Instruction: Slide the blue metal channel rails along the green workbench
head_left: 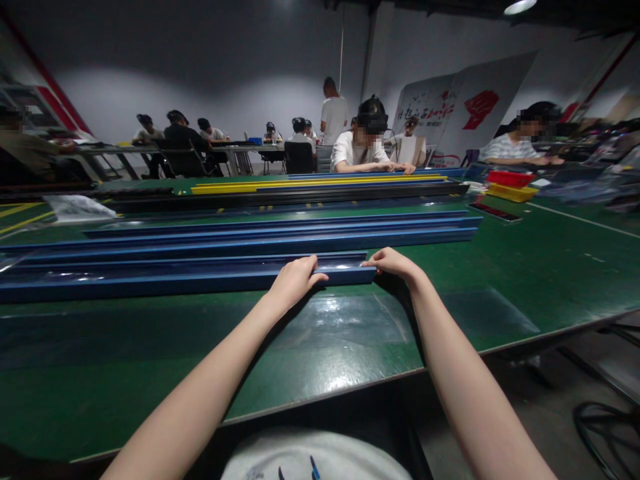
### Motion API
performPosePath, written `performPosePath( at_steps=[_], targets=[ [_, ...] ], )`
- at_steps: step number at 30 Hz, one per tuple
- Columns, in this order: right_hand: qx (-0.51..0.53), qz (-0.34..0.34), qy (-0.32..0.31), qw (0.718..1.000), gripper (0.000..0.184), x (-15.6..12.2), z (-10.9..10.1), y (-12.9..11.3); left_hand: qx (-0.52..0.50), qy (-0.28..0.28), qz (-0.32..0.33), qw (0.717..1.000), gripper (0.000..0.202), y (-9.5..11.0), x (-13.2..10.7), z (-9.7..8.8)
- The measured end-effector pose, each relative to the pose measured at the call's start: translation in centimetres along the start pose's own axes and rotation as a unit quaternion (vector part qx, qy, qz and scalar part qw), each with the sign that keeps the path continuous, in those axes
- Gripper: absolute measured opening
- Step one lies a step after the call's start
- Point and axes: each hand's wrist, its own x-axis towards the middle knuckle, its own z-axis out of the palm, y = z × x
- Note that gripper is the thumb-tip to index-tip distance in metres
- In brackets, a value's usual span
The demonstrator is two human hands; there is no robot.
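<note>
A long blue channel strip (pixel 190 283) lies across the green table (pixel 525 280) in front of me, with shiny clear film (pixel 75 275) along its inside. Near its right end, my left hand (pixel 295 280) grips the strip, the thumb on the near wall and the fingers over the inside. At the very end, my right hand (pixel 395 261) is closed in a pinch at the edge of the film and the strip; its fingertips are partly hidden. Just behind lie more blue channel strips (pixel 280 237), parallel to mine.
A transparent sheet (pixel 340 320) lies flat near the table's front edge. Farther back are yellow strips (pixel 300 183), black strips (pixel 350 195), a red tray (pixel 510 179), a yellow tray (pixel 513 193) and a phone-like dark slab (pixel 495 211). A co-worker (pixel 367 137) sits across the table.
</note>
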Motion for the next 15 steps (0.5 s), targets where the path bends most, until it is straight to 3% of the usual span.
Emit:
performPosePath(
  at_steps=[15],
  targets=[
    [-0.028,-0.008,0.019,0.999,0.031,0.31,-0.11,0.65,0.059,0.01,0.013,0.998,0.023,0.01,-0.22,0.21]
  ],
)
